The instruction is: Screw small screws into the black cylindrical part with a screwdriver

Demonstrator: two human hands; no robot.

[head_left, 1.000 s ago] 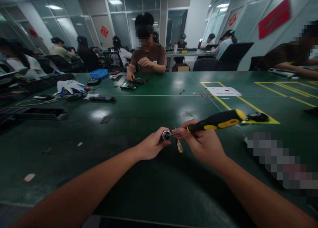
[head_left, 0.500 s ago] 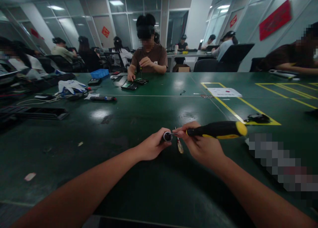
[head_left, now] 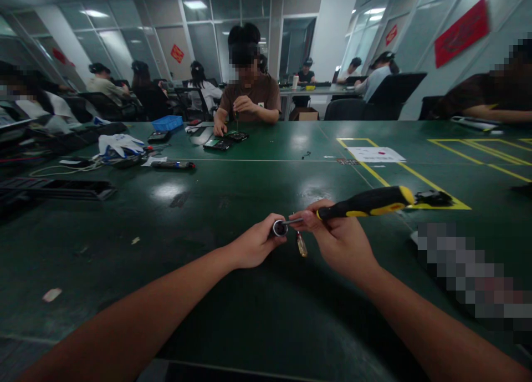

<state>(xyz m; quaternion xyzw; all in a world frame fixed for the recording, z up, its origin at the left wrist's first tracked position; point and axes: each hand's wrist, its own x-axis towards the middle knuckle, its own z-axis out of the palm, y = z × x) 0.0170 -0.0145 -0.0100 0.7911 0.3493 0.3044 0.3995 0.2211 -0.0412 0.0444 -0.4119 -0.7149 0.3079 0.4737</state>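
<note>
My left hand (head_left: 258, 242) is closed around a small dark cylinder (head_left: 280, 228) with a silver ring at its open end, which faces me. My right hand (head_left: 334, 232) grips a screwdriver (head_left: 366, 202) with a thick black and yellow handle, its fingers near the shaft. The shaft's tip reaches the cylinder's ringed mouth; whether it is inside or only against the rim I cannot tell. On the table between the hands lies a small screwdriver (head_left: 301, 245) with a clear yellowish handle, its upper part partly hidden by my right hand.
A pixelated object (head_left: 469, 276) lies at the right. White gloves (head_left: 120, 145), a pen-like tool (head_left: 172, 164) and a black tray (head_left: 78, 189) are at the left. Across the green table (head_left: 233, 326), a person (head_left: 249, 96) works on small devices. A black part (head_left: 432, 198) lies by yellow tape.
My right hand has tilted the screwdriver so its handle end is higher, with the shaft still at the cylinder's mouth. My left hand has stayed in place.
</note>
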